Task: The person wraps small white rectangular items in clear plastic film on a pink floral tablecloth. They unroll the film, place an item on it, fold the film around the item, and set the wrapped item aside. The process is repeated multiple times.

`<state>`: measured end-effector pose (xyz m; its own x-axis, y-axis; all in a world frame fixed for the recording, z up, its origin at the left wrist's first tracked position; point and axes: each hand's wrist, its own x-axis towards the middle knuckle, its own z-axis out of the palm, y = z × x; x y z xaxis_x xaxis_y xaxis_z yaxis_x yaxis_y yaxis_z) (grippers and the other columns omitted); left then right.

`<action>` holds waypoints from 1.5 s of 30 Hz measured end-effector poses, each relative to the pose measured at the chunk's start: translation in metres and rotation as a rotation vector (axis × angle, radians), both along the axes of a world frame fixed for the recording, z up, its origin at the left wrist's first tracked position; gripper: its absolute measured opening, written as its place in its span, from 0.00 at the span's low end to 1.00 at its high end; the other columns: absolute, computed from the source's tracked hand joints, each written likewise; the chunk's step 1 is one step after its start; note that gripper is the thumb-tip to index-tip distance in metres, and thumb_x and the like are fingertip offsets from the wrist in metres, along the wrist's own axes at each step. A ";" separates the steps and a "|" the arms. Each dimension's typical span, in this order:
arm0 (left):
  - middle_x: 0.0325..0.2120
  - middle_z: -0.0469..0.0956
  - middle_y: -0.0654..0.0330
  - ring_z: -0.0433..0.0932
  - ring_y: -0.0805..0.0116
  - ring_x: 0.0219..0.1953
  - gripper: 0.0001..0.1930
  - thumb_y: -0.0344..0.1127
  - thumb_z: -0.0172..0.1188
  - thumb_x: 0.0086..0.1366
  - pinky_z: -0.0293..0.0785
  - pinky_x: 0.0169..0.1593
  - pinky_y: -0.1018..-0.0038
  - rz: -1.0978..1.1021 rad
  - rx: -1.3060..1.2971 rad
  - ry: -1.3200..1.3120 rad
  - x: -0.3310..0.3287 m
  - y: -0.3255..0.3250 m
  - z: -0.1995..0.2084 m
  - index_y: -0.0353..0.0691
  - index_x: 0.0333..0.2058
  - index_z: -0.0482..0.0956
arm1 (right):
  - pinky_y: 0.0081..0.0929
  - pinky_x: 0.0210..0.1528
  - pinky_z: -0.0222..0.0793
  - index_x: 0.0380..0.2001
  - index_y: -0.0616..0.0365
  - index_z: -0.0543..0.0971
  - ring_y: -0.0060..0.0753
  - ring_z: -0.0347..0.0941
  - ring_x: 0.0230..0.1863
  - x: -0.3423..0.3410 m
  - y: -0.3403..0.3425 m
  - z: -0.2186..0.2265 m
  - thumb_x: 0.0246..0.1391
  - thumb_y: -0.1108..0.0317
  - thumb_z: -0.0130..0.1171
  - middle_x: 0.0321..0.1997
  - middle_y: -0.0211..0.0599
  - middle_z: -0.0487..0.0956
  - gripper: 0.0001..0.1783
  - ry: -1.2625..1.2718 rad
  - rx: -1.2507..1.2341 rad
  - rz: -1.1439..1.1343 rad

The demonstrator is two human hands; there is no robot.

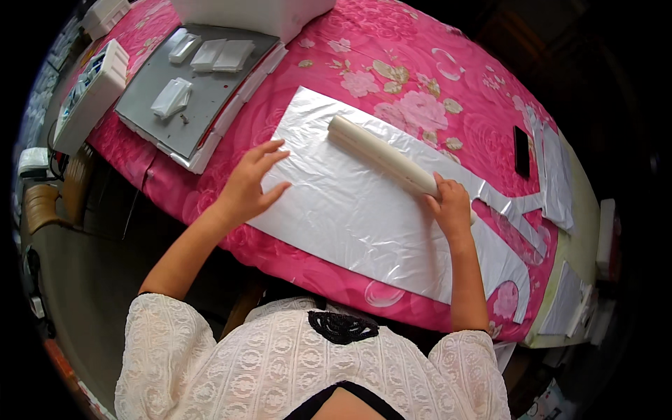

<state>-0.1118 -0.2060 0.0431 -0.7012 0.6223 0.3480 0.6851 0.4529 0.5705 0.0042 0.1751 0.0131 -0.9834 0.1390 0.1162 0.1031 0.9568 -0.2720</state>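
Note:
A white plastic carrier bag (350,210) lies flat and slightly creased on the table, its handle ends toward the right. Across its upper part rests a cream-coloured tube (381,155), slanting from upper left to lower right. My right hand (451,206) grips the tube near its right end, fingers over the top. Over the left edge of the bag is my left hand (253,180), fingers spread and holding nothing. Whether its fingertips touch the plastic is hard to tell.
A pink flowered cloth (420,105) covers the table. At the upper left, a grey board (147,105) carries several folded white packets (234,54), beside a white foam box (252,14). A black phone (521,152) and more white bags (556,178) lie at right.

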 end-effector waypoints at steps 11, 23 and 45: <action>0.63 0.31 0.35 0.35 0.37 0.66 0.44 0.45 0.62 0.54 0.43 0.65 0.55 -0.333 -0.076 -0.156 0.116 0.156 -0.058 0.36 0.63 0.47 | 0.36 0.66 0.48 0.57 0.61 0.66 0.47 0.54 0.66 0.127 -0.001 -0.034 0.55 0.61 0.51 0.64 0.45 0.61 0.28 0.057 -0.118 0.074; 0.64 0.35 0.36 0.34 0.38 0.67 0.42 0.45 0.60 0.54 0.41 0.66 0.54 -0.540 -0.057 -0.150 0.170 0.225 -0.059 0.32 0.62 0.50 | 0.32 0.58 0.61 0.47 0.62 0.75 0.44 0.68 0.55 0.296 0.217 -0.054 0.56 0.67 0.48 0.52 0.44 0.74 0.18 0.199 0.134 -0.834; 0.27 0.78 0.59 0.78 0.73 0.28 0.07 0.33 0.59 0.60 0.75 0.32 0.77 -0.209 0.001 -1.421 0.026 0.125 -0.030 0.36 0.34 0.76 | 0.35 0.35 0.68 0.34 0.60 0.74 0.44 0.71 0.35 0.190 -0.094 0.049 0.42 0.54 0.65 0.35 0.40 0.76 0.22 0.031 -0.298 -0.305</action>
